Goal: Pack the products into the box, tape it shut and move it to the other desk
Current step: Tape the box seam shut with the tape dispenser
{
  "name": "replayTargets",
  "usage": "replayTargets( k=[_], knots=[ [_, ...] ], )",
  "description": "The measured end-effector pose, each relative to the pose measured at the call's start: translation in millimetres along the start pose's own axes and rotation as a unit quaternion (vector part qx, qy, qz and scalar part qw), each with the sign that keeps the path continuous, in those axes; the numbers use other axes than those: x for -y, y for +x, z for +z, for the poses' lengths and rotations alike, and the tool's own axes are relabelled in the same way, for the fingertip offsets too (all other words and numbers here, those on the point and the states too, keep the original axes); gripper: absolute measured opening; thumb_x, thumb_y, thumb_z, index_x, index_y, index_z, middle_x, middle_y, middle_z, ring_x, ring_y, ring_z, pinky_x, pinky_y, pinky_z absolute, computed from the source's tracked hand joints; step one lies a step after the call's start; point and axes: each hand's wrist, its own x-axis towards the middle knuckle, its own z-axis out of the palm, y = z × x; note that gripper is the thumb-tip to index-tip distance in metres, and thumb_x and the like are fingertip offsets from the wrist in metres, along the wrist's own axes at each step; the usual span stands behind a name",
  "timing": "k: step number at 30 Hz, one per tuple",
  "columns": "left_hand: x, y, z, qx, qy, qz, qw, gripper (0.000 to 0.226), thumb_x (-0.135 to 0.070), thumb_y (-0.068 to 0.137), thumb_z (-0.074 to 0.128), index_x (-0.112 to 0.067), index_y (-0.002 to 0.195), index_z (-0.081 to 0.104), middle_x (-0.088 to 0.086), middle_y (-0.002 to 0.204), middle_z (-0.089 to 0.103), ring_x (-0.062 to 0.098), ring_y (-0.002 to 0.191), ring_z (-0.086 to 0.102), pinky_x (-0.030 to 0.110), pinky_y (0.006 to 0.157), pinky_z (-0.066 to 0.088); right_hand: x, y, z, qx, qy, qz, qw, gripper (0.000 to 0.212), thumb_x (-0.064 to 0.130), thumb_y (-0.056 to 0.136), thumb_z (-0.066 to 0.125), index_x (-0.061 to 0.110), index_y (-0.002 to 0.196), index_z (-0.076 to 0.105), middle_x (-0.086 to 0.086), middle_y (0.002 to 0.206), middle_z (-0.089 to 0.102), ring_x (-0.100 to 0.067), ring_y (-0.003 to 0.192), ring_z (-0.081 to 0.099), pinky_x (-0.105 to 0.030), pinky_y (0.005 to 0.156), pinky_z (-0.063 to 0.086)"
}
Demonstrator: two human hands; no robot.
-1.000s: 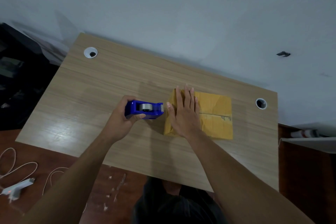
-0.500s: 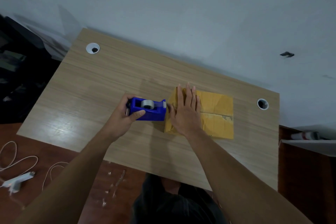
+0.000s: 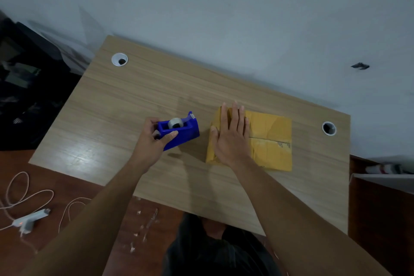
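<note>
A yellow-brown cardboard box [image 3: 271, 139] lies closed on the wooden desk [image 3: 125, 105], its flaps meeting in a seam across the top. My right hand [image 3: 230, 136] rests flat on the box's left part, fingers spread and pointing away from me. To the left of the box, a small gap apart, my left hand [image 3: 152, 141] grips a blue tape dispenser [image 3: 181, 132] with a grey roll in it. The dispenser is tilted, its cutter end pointing up and toward the box. The box's contents are hidden.
Two round cable holes [image 3: 119, 59] [image 3: 328, 128] sit in the desk's far corners. A white wall runs behind it. White cables and a plug [image 3: 29, 222] lie on the red-brown floor at the left. A white shelf edge [image 3: 380, 177] shows at the right.
My left hand has drawn the tape dispenser away from the box's left edge and tilted it. My right hand stays flat on the box.
</note>
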Motion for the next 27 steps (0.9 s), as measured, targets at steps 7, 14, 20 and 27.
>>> replayTargets(
  k=[7,14,20,27],
  knots=[
    [18.4,11.8,35.9,-0.074,0.1,-0.032,0.992,0.048,-0.016,0.091,0.089,-0.016,0.116,0.049,0.012,0.118,0.072,0.031,0.106,0.074,0.038,0.08,0.061,-25.9,-0.7,-23.9,0.008,0.013,0.003,1.0,0.072,0.064,0.108,0.008,0.026,0.17,0.004,-0.006,0.178,-0.006,-0.027,0.163,-0.013,-0.06,0.129,-0.003],
    [45.1,12.4,49.2,-0.103,0.152,-0.081,0.98,0.052,-0.009,0.087,0.092,-0.009,0.11,0.046,0.011,0.111,0.067,0.037,0.105,0.071,0.038,0.079,0.05,-103.4,-26.8,-29.8,-0.037,-0.006,0.145,0.989,0.076,0.061,0.108,0.016,0.015,0.168,0.013,-0.015,0.176,0.003,-0.033,0.163,-0.002,-0.069,0.125,0.002],
    [19.9,11.8,61.1,-0.103,0.221,-0.031,0.969,0.06,-0.029,0.097,0.083,0.0,0.141,0.053,0.015,0.137,0.063,0.034,0.127,0.063,0.037,0.1,0.049,-141.5,-42.2,-32.1,-0.036,0.093,0.251,0.963,0.077,0.062,0.107,0.023,0.017,0.168,0.008,-0.014,0.174,0.015,-0.041,0.154,0.029,-0.066,0.124,0.017],
    [-57.6,-15.7,109.5,0.058,0.177,0.016,0.982,0.055,-0.048,0.114,0.051,-0.023,0.163,0.049,-0.008,0.153,0.058,0.009,0.137,0.057,0.024,0.107,0.041,-149.6,-55.6,-35.8,-0.029,0.299,0.267,0.916,0.066,0.061,0.109,0.028,0.013,0.151,0.042,-0.016,0.138,0.064,-0.04,0.123,0.063,-0.04,0.086,0.045]
  ],
)
